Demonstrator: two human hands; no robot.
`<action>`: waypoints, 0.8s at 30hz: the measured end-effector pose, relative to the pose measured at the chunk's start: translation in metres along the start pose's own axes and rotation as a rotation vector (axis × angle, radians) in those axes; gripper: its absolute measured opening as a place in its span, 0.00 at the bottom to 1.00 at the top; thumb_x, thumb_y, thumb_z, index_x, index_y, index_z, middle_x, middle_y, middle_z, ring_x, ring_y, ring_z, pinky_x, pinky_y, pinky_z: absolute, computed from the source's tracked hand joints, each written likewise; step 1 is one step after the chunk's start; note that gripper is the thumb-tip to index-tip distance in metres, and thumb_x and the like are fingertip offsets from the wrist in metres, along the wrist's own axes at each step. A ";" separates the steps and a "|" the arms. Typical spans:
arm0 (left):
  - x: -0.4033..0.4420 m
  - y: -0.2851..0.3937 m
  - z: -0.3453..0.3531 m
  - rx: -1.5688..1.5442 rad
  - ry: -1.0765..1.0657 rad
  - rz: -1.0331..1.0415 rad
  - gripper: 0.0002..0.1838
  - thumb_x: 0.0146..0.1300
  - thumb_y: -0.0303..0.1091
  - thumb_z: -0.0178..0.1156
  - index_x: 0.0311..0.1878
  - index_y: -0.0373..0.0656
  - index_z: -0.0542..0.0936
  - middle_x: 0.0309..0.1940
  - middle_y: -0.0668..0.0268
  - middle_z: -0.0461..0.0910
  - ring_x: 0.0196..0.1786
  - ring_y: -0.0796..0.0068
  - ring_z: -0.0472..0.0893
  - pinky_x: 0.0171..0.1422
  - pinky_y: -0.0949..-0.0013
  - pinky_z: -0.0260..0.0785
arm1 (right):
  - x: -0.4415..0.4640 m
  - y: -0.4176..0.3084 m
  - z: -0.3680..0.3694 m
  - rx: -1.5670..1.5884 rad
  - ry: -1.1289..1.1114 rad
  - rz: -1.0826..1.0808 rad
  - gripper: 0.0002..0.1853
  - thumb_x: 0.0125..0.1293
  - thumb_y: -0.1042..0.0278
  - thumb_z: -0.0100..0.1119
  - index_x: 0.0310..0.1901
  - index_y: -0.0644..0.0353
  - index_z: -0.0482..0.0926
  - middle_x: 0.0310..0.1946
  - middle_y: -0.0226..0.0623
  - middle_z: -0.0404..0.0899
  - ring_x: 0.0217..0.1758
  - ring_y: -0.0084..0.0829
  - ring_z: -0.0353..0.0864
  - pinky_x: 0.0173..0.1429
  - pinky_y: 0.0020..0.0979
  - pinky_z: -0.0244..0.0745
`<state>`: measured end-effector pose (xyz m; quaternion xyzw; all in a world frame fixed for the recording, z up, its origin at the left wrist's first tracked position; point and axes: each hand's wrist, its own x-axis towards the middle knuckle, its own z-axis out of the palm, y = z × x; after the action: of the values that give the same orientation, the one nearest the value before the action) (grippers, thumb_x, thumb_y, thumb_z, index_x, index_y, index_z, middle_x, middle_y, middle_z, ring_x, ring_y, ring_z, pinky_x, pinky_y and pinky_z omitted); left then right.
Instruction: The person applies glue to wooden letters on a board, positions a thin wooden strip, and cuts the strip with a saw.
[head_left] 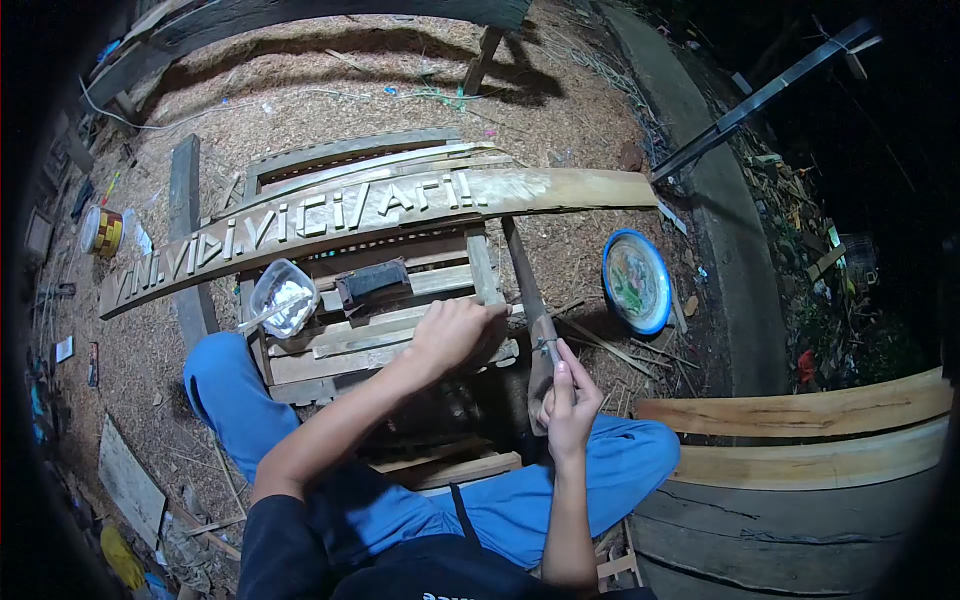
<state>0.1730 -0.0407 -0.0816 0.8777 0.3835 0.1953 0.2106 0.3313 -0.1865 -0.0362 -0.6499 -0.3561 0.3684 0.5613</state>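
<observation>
My left hand is closed over the right end of a slatted wooden stand, its fingertips turned away, and what it grips is hidden. My right hand pinches a small dark piece against a long dark wooden bar. Beyond my hands a long plank with raised letters lies slanted across the stand. A dark block rests on the slats. To its left sits a clear plastic tub with white material and a stick in it.
A blue-rimmed round basin stands at the right. Two light boards lie at the lower right. A yellow and red can is at the far left. A metal bar slants at the upper right, and a heavy beam crosses the top.
</observation>
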 end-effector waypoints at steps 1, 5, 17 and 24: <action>0.000 -0.001 0.000 0.020 0.009 0.009 0.15 0.67 0.37 0.61 0.55 0.56 0.87 0.32 0.57 0.85 0.38 0.54 0.89 0.38 0.52 0.79 | -0.003 -0.005 -0.002 0.029 0.006 0.042 0.21 0.83 0.63 0.53 0.70 0.64 0.77 0.20 0.15 0.63 0.15 0.07 0.54 0.17 0.20 0.50; 0.000 -0.002 -0.002 0.021 0.012 0.050 0.14 0.66 0.36 0.61 0.54 0.56 0.87 0.31 0.58 0.84 0.37 0.55 0.88 0.37 0.52 0.78 | -0.013 -0.025 -0.018 -0.033 -0.037 0.089 0.21 0.83 0.63 0.53 0.70 0.64 0.77 0.19 0.15 0.63 0.15 0.07 0.54 0.16 0.20 0.49; -0.004 -0.003 0.001 0.017 0.037 0.060 0.15 0.64 0.35 0.61 0.53 0.56 0.87 0.30 0.56 0.84 0.35 0.56 0.89 0.35 0.53 0.78 | -0.020 -0.070 -0.011 -0.127 -0.062 0.209 0.20 0.82 0.63 0.56 0.69 0.64 0.79 0.23 0.18 0.72 0.19 0.10 0.61 0.22 0.20 0.54; 0.002 0.009 -0.001 0.115 -0.116 -0.023 0.20 0.64 0.32 0.61 0.60 0.51 0.83 0.33 0.54 0.85 0.38 0.53 0.88 0.40 0.54 0.79 | 0.016 -0.074 -0.012 -0.273 -0.128 0.047 0.20 0.83 0.62 0.52 0.69 0.64 0.78 0.15 0.16 0.63 0.14 0.09 0.57 0.17 0.21 0.52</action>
<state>0.1793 -0.0448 -0.0755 0.8937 0.3914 0.1194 0.1841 0.3457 -0.1697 0.0371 -0.7036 -0.4227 0.3701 0.4351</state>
